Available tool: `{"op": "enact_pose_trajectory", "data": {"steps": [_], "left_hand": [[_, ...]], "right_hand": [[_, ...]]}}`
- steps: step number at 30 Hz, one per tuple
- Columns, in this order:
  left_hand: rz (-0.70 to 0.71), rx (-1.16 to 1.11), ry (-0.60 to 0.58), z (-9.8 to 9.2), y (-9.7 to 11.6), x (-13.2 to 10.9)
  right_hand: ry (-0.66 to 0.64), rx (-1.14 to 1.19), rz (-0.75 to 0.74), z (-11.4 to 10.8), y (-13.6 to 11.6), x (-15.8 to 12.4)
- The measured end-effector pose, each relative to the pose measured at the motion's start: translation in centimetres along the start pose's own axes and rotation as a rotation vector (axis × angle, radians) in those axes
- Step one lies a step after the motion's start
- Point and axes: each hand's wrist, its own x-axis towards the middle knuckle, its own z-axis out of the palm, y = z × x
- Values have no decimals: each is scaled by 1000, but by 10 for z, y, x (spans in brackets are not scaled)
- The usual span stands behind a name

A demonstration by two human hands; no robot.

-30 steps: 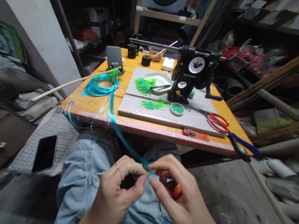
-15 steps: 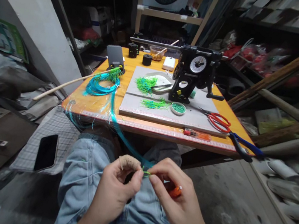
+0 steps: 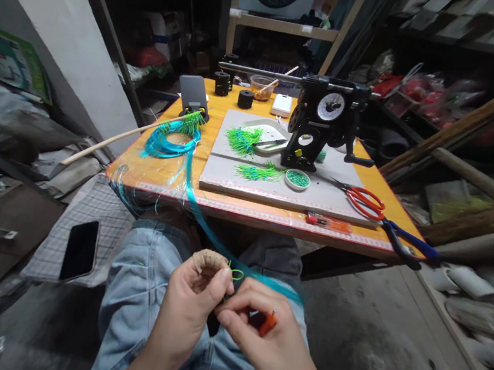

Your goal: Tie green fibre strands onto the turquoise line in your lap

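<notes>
Over my lap, my left hand (image 3: 193, 296) pinches a thin green thread (image 3: 238, 273) between thumb and a forefinger wrapped in beige tape. A small loop of that thread stands up beyond the fingertips. Close against it, my right hand (image 3: 267, 330) has thumb and forefinger pressed together low on the thread. An orange tool (image 3: 269, 323) is tucked in the right hand's curled fingers; most of it is hidden. A bundle of teal strands (image 3: 203, 222) drops from the coil (image 3: 163, 144) on the table and passes behind my hands.
On the wooden table (image 3: 136, 169) stand a black cranked machine (image 3: 316, 124), a dish of green beads (image 3: 297, 180), green tufts (image 3: 242, 140), red-handled scissors (image 3: 365, 201) and blue pliers (image 3: 408, 242) jutting over the edge. A phone (image 3: 80, 250) lies on cloth at left.
My right hand has moved left and down, to just below my left fingertips. The green thread, held between both hands before, now forms a loop above them. The teal strands' end shows further right.
</notes>
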Motion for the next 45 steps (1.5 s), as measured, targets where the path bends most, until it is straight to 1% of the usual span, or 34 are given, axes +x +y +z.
{"op": "enact_pose_trajectory", "data": {"steps": [12,22,27,30,33,34,36,39,43,45], "left_hand": [[23,8,14,-1,2,-1],[40,1,6,1,1,0],[33,-14,9,1,3,0],[46,-23,9,0,4,1],[77,14,27,-2,3,2],[87,30,37,-3,3,2],[101,57,50,-4,2,3],[117,69,57,-4,1,3],[122,56,54,-1,3,2],[124,60,41,0,4,0]], "right_hand": [[-24,-39,-24,-2,-2,-1],[-47,-56,-15,-4,-5,-3],[-45,-42,-17,-4,-1,-3],[-48,-11,75,-6,4,-4],[-55,-133,170,-13,7,-7],[-54,-182,165,-16,7,-8],[-50,-220,109,-22,3,-11],[-63,-170,2,-28,-7,-12],[-140,-100,-46,-26,-17,-8],[-135,-79,-49,-22,-16,-5]]}}
